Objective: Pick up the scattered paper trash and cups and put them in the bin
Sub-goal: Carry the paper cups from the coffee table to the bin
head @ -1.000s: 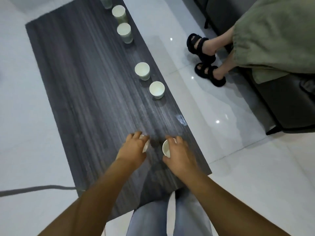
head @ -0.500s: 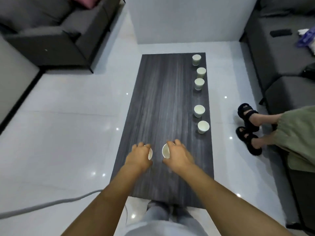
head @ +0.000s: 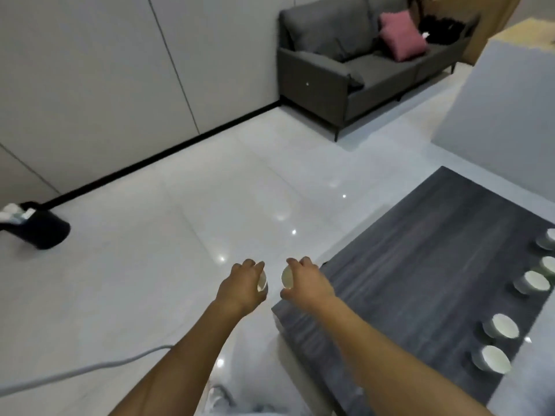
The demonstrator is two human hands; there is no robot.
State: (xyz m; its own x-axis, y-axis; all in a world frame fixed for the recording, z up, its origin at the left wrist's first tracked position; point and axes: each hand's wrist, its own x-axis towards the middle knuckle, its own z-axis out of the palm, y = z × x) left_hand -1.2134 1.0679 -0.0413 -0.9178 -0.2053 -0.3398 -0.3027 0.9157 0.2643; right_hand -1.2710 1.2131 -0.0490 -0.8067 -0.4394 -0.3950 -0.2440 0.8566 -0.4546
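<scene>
While both hands grip cups, left hand (head: 243,285), right hand (head: 306,280), bin (head: 39,232) far left, table (head: 420,265) right.

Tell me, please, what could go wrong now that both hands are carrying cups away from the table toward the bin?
The black bin is far off at the left and already holds trash near its rim, so tossed cups might bounce out. The grey cable crosses the floor by the feet, a trip hazard. The right hand pinches its paper cup loosely.
</scene>
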